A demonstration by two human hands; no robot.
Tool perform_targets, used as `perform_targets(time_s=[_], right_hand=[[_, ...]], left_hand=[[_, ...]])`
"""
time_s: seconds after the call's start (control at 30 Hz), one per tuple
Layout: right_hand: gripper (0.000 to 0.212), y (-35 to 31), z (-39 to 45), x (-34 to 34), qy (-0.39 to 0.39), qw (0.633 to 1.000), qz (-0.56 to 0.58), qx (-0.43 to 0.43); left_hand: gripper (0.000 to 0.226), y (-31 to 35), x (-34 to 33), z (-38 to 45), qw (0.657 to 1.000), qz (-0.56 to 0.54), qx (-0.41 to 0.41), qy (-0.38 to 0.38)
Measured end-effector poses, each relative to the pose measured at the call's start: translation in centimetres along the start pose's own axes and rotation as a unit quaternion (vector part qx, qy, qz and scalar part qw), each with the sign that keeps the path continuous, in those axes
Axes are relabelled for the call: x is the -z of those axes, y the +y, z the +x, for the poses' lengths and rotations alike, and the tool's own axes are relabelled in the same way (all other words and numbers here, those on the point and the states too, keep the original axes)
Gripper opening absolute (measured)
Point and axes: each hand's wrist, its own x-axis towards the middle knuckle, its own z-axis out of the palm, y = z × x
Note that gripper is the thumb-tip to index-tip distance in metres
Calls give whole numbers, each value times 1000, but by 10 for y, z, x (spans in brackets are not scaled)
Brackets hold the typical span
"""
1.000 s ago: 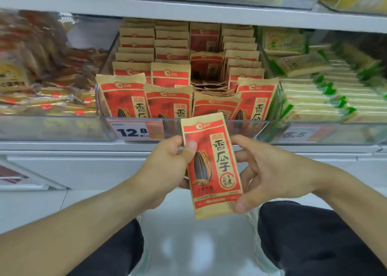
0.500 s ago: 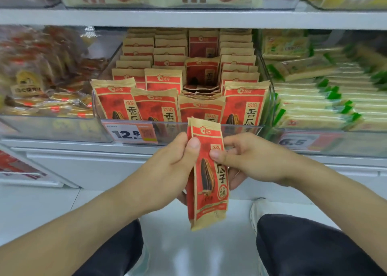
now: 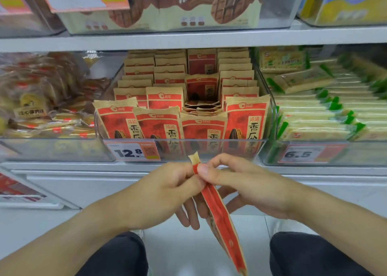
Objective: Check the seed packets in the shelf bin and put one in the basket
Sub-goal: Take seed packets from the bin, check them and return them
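Both hands hold one red-and-tan seed packet (image 3: pixel 222 219) in front of the shelf, turned edge-on so only its thin side shows. My left hand (image 3: pixel 165 194) pinches its top from the left, with fingers reaching behind it. My right hand (image 3: pixel 236 183) pinches the same top corner from the right. Behind them a clear shelf bin (image 3: pixel 259 148) holds several rows of the same packets (image 3: pixel 159 127), standing upright. No basket is in view.
A price tag reading 12.8 (image 3: pixel 134 152) sits on the bin front. A bin of brown snack bags (image 3: pixel 46 99) is to the left, a bin of green-and-cream packs (image 3: pixel 326 112) to the right. An upper shelf (image 3: pixel 188 39) carries boxed goods. My knees are below.
The packet has turned from facing me to edge-on. My right hand has moved from its lower right edge up to its top corner. The camera has tilted upward.
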Motion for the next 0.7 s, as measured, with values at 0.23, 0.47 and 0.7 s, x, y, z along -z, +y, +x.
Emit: perform_targets(time_s=[0.23, 0.47, 0.7], right_hand=[[34, 6, 30, -6, 56, 998, -15, 10], [61, 8, 38, -15, 1, 1000, -29, -2], [61, 13, 46, -14, -19, 1000, -11, 20]], left_hand=[[37, -24, 33, 0, 999, 21, 15, 27], [27, -33, 35, 4, 1000, -2, 11, -2], [26, -35, 43, 6, 1000, -24, 8, 0]])
